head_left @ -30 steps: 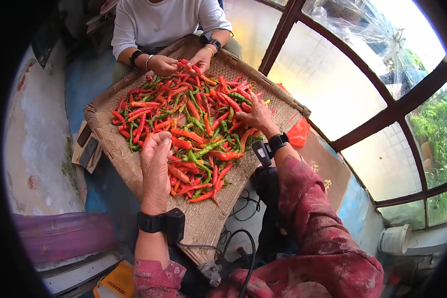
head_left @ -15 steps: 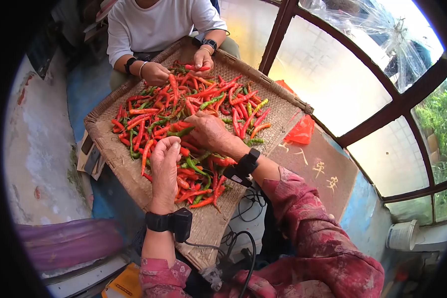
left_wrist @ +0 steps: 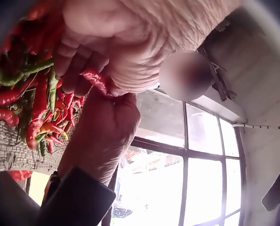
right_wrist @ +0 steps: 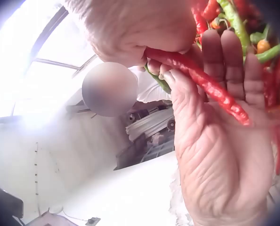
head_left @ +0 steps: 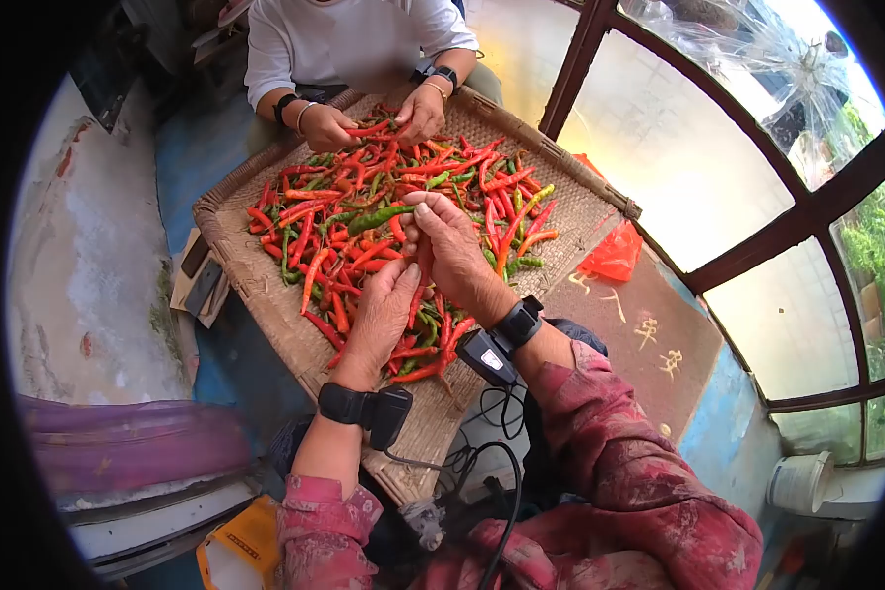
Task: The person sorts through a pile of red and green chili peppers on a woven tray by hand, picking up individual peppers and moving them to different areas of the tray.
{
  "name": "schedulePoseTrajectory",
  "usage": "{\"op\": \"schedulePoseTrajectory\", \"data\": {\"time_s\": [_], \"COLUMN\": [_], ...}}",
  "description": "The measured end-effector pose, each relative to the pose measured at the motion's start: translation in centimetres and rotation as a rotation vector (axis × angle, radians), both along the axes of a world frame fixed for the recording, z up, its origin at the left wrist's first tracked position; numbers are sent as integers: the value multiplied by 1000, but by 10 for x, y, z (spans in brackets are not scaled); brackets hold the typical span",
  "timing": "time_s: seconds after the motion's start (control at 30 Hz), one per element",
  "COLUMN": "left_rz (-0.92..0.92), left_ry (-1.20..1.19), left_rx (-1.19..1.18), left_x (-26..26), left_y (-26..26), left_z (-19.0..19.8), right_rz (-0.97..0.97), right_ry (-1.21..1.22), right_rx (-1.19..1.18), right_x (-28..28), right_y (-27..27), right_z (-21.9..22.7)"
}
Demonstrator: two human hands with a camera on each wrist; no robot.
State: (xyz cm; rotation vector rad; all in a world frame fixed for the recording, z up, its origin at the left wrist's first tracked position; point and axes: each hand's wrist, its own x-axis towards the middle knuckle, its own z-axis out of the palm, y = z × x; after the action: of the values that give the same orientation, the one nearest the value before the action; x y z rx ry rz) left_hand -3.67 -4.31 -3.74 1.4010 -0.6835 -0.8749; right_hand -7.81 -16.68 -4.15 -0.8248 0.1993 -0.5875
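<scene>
My left hand (head_left: 376,320) holds a long red chili pepper (right_wrist: 217,93) between thumb and index finger; its other fingers lie extended behind the pepper in the right wrist view. My right hand (head_left: 462,264) meets it over the pile, its fingers at the upper end of that red chili. A green chili pepper (head_left: 376,218) juts leftward from my right thumb and fingertips. Below both hands spreads a heap of red, orange and green chilies (head_left: 310,211) on a woven tray (head_left: 265,329). The left wrist view shows the red chili bridging both hands.
Across the tray a person in a white top holds a red chili (head_left: 369,130) in both hands. A red plastic bag (head_left: 612,254) lies beside the tray's right edge. Black cables (head_left: 506,447) hang below it, and large windows (head_left: 678,147) line the right side.
My right hand has come left from the pile's right side to my left hand and now has the green chili. The left hand has moved rightward. The person opposite has brought both hands together.
</scene>
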Motion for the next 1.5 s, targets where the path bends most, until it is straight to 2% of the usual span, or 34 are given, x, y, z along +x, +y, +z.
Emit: {"op": "schedulePoseTrajectory", "data": {"time_s": [0.07,0.13,0.2,0.23,0.33,0.43,0.53,0.63,0.77,0.83,0.9,0.97,1.0,1.03,1.1,1.13,1.2,1.23,1.3,1.33,1.4,1.43,1.5], "left_rz": [-29,41,165,225,274,341,368,345,337,442,505,472,296,211,134,141,179,203,239,353,343,330,376], "left_ry": [38,-10,-132,-203,-89,-7,17,25,83,143,169,217,198,186,277,280,286,304,164,147,150,152,192], "left_rx": [14,132,123,111,37,-50,-22,-83,-102,-263,-282,-299,-236,-149,-123,-205,-344,-321,-321,-307,-339,-383,-272], "left_x": [-3,-3,5,10,15,16,19,18,22,28,36,35,29,22,16,13,18,15,24,23,27,24,18], "left_y": [2,2,0,0,1,3,2,0,0,1,6,9,10,8,5,0,-4,0,0,-2,-1,-5,-7], "left_z": [12,15,15,15,16,23,20,12,10,10,12,20,25,20,9,13,10,24,18,17,10,10,16], "right_rz": [-13,-5,25,25,215,303,357,384,287,69,30,-158,-216,-144,101,182,106,298,132,134,267,198,234], "right_ry": [4,73,128,131,282,221,284,215,216,191,188,122,132,171,15,42,13,93,28,37,111,139,226], "right_rx": [-4,-99,-245,-239,-487,-498,-566,-389,-350,-444,-516,-538,-644,-654,-660,-627,-913,-722,-920,-906,-711,-813,-984], "right_x": [1,-3,-5,-6,-15,-24,-31,-30,-31,-27,-29,-32,-30,-31,-33,-34,-27,-35,-26,-29,-32,-28,-31], "right_y": [-4,-9,-13,-15,-22,-17,-11,-4,-5,-10,-16,-17,-16,-15,-2,6,14,19,16,19,17,21,24], "right_z": [-1,3,-1,-1,9,7,16,0,5,2,2,5,3,2,10,8,-7,10,-10,-8,0,-1,-3]}}
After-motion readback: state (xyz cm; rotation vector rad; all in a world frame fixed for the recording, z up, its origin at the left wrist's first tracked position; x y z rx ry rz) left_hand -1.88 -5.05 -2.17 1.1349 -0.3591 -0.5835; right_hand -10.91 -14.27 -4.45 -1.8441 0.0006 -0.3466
